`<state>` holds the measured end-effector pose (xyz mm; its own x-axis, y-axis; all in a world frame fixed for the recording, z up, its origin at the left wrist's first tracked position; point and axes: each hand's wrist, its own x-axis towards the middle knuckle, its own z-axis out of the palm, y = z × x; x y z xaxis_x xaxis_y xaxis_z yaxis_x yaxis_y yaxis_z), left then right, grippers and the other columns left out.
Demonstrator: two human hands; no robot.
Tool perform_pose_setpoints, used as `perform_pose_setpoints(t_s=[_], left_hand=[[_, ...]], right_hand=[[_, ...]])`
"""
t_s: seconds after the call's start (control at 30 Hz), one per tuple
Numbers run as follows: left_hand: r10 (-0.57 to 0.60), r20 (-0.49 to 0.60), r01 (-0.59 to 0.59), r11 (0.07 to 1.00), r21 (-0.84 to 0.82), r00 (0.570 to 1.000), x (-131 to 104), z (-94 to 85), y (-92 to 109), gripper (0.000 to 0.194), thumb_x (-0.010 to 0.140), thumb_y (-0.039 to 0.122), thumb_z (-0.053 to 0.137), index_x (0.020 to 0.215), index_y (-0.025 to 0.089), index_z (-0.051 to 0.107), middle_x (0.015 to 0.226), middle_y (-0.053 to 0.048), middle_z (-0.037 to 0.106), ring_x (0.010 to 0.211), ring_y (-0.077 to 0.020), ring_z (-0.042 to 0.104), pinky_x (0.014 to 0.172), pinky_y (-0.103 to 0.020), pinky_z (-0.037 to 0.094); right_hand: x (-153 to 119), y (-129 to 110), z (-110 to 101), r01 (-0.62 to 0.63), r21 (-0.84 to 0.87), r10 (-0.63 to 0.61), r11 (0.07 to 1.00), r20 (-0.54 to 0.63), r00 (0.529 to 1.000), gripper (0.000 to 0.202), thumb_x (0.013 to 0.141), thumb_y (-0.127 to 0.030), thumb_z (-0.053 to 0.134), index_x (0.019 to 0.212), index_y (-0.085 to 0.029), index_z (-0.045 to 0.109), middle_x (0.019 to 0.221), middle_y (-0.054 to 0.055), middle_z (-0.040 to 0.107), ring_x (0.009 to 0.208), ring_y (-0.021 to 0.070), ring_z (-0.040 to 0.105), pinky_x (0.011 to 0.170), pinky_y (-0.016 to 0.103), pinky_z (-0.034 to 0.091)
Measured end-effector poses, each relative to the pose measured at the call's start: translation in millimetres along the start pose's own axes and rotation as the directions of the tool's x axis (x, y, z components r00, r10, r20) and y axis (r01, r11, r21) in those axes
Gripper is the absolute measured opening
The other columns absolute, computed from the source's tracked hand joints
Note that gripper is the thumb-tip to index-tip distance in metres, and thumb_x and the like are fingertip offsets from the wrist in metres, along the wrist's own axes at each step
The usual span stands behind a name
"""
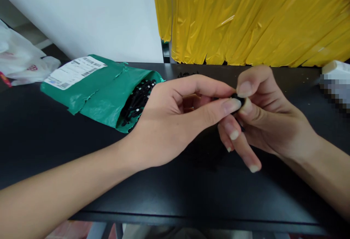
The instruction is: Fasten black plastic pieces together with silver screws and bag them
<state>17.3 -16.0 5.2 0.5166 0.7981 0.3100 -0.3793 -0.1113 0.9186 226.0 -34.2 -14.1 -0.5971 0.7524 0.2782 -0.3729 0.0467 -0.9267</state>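
Observation:
Above the dark table, my left hand and my right hand meet at the fingertips around a small black piece. Thumb and fingers of the left pinch it from one side, and the thumb and index finger of the right from the other. Most of the piece is hidden by the fingers, so its exact kind cannot be made out. Behind my left wrist lies an opened green mailing bag with many small black parts showing in its mouth, some with shiny round spots.
More black bits lie on the black table behind my hands. A white plastic bag is at the far left. Yellow plastic sheeting and a white panel rise along the back. A whitish object, partly blurred out, sits at the right.

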Motion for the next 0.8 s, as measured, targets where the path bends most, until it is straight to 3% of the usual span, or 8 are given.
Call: perform_pose_setpoints(t_s=[0.17,0.37,0.43,0.57,0.8], left_hand=[[-0.036,-0.02,0.038,0.997,0.069,0.999,3.7,1.4,3.5,0.02,0.09,0.025,0.091,0.079,0.02,0.076,0.07,0.004,0.081,0.063,-0.0147,0.08,0.064,-0.024,0.07],[0.002,-0.061,0.007,0.99,0.143,0.998,-0.2,2.0,5.5,0.019,0.094,0.014,0.086,0.08,0.02,0.077,0.068,0.004,0.078,0.061,-0.0128,0.078,0.061,-0.023,0.068],[0.024,-0.053,-0.016,0.988,0.151,0.998,-1.2,1.9,4.4,0.015,0.094,0.017,0.088,0.083,0.02,0.078,0.069,0.003,0.079,0.063,-0.0146,0.079,0.062,-0.025,0.068],[-0.018,-0.035,0.021,0.993,0.115,0.999,0.0,1.0,2.5,0.02,0.092,0.026,0.091,0.08,0.019,0.076,0.068,0.002,0.079,0.062,-0.0165,0.08,0.061,-0.026,0.068],[-0.086,0.001,0.086,0.994,-0.065,0.996,0.7,-0.4,-1.3,0.017,0.09,0.019,0.092,0.085,0.017,0.077,0.07,0.003,0.079,0.063,-0.0151,0.081,0.064,-0.025,0.069]], right_hand=[[2.2,0.4,-0.3,0.02,-0.014,-0.02,1.0,-0.059,0.998,0.011,0.116,-0.025,0.057,0.118,-0.035,0.058,0.095,-0.012,0.081,0.049,0.0075,0.075,0.064,0.023,0.066],[3.3,4.7,-1.6,0.002,0.014,-0.002,1.0,-0.017,1.0,0.011,0.118,-0.025,0.052,0.121,-0.035,0.056,0.095,-0.011,0.08,0.051,0.006,0.076,0.066,0.021,0.066],[2.3,3.9,-1.9,-0.015,0.004,0.015,1.0,-0.016,1.0,0.011,0.119,-0.025,0.05,0.121,-0.036,0.055,0.096,-0.012,0.08,0.05,0.0058,0.075,0.063,0.019,0.065],[0.9,0.9,-2.8,-0.069,-0.018,0.069,0.997,-0.007,0.998,0.019,0.12,-0.023,0.044,0.121,-0.039,0.054,0.097,-0.015,0.079,0.047,0.0061,0.075,0.053,0.015,0.061],[2.0,-1.5,-2.2,-0.078,0.043,0.077,0.996,0.032,0.997,0.023,0.12,-0.02,0.04,0.12,-0.037,0.054,0.099,-0.014,0.079,0.049,0.0039,0.075,0.061,0.014,0.063]])
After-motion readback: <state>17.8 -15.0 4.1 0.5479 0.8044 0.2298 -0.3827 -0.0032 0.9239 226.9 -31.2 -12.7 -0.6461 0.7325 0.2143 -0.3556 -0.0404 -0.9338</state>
